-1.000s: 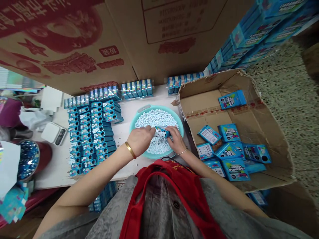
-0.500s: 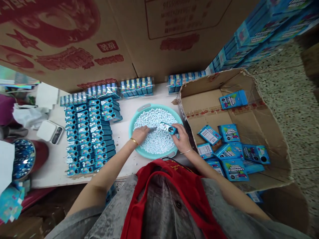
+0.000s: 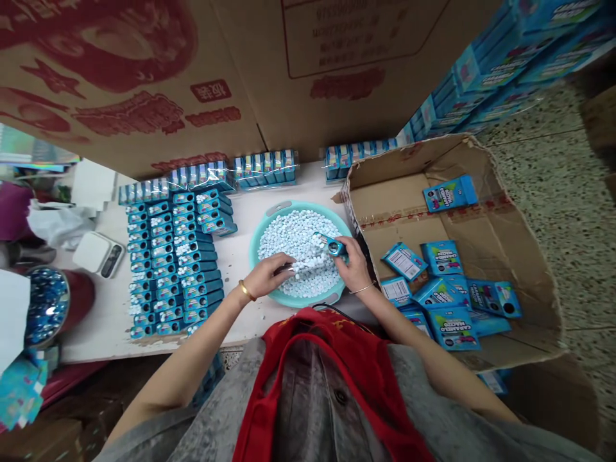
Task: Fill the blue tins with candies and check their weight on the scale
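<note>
Over the turquoise basin (image 3: 256,234), full of small white candies (image 3: 298,228), both of my hands are at work. My left hand (image 3: 268,274), with a gold bangle at its wrist, is closed on a small scoop (image 3: 291,265). A heap of candies covers most of that scoop, so its shape is largely hidden. My right hand (image 3: 353,264) grips a small blue candy box (image 3: 332,245) by its right end. A dark round hole shows in the box's upward face, and the box is tilted above the candies, close to the scoop.
Left of the basin stand rows of open blue boxes (image 3: 197,276), some topped with candies. An open carton (image 3: 389,221) at right holds several blue boxes. A tall printed carton (image 3: 269,83) walls off the back. A white scale (image 3: 99,255) and red tub (image 3: 79,298) lie left.
My left hand drew back left from the box, dipped the scoop into the candies, and now lifts it heaped. My right hand moved slightly right with the box.
</note>
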Demonstrator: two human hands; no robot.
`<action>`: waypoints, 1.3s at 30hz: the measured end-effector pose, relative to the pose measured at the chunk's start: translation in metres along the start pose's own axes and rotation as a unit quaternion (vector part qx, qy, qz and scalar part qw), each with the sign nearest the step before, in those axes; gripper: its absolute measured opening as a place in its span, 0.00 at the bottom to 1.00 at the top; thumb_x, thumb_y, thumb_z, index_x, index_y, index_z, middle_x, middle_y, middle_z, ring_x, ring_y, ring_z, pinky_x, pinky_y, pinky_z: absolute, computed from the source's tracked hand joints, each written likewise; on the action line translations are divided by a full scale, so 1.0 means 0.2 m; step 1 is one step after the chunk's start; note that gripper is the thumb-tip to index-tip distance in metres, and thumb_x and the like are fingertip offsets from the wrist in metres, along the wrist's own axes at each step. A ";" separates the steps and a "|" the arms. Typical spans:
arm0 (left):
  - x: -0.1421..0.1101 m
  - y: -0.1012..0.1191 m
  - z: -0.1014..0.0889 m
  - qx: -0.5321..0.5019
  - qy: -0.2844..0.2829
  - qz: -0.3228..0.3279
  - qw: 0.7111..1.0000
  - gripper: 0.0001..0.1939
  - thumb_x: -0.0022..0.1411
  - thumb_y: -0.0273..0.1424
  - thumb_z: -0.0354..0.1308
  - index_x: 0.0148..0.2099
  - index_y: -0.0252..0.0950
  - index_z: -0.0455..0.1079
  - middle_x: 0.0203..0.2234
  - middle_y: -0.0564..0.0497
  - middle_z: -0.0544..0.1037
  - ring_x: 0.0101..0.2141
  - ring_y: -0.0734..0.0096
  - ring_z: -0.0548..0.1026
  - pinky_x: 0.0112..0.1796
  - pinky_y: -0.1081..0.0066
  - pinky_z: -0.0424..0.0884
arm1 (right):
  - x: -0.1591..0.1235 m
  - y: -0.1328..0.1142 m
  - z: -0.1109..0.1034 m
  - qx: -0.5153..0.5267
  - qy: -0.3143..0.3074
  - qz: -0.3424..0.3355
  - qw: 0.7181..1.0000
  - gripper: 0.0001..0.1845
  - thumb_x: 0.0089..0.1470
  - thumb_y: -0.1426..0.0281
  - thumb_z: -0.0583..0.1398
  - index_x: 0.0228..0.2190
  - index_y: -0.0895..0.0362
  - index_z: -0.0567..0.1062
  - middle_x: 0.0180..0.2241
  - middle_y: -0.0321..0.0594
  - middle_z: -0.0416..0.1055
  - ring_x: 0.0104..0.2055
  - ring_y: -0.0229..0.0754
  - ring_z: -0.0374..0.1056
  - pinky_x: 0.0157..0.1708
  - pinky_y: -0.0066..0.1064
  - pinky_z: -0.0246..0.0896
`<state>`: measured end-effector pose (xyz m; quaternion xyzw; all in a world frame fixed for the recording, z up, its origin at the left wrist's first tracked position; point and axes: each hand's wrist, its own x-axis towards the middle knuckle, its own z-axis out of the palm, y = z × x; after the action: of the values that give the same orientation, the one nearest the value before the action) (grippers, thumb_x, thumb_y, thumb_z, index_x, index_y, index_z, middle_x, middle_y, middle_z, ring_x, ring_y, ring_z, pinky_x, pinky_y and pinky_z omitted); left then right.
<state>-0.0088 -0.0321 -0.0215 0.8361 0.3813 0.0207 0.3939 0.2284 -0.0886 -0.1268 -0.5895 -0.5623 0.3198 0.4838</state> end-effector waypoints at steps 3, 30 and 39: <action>0.03 0.19 -0.15 0.127 -0.049 -0.029 0.990 0.11 0.65 0.33 0.51 0.48 0.34 0.65 0.39 0.46 0.74 0.39 0.67 0.73 0.40 0.69 0.68 | -0.03 -0.02 0.03 0.009 -0.024 -0.022 0.999 0.24 0.47 0.79 0.52 0.47 0.54 0.67 0.46 0.47 0.67 0.52 0.50 0.62 0.56 0.51 0.56; 0.15 -0.13 0.43 0.134 -0.082 -0.148 0.977 0.14 0.64 0.28 0.48 0.52 0.36 0.64 0.47 0.45 0.72 0.45 0.67 0.72 0.45 0.69 0.67 | 0.01 -0.01 -0.01 0.007 0.033 0.023 0.999 0.17 0.54 0.68 0.58 0.47 0.54 0.67 0.44 0.46 0.68 0.48 0.49 0.65 0.49 0.43 0.62; -0.03 0.05 0.05 0.022 -0.036 -0.051 0.998 0.13 0.65 0.35 0.51 0.49 0.35 0.65 0.40 0.46 0.74 0.37 0.71 0.71 0.40 0.70 0.68 | -0.01 0.00 -0.01 0.013 0.015 0.014 1.000 0.17 0.52 0.71 0.57 0.46 0.55 0.67 0.44 0.46 0.68 0.48 0.49 0.65 0.49 0.44 0.62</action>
<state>-0.0034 -0.0471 -0.0202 0.8243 0.4092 -0.0380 0.3894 0.2298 -0.0906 -0.1257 -0.5960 -0.5422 0.3250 0.4951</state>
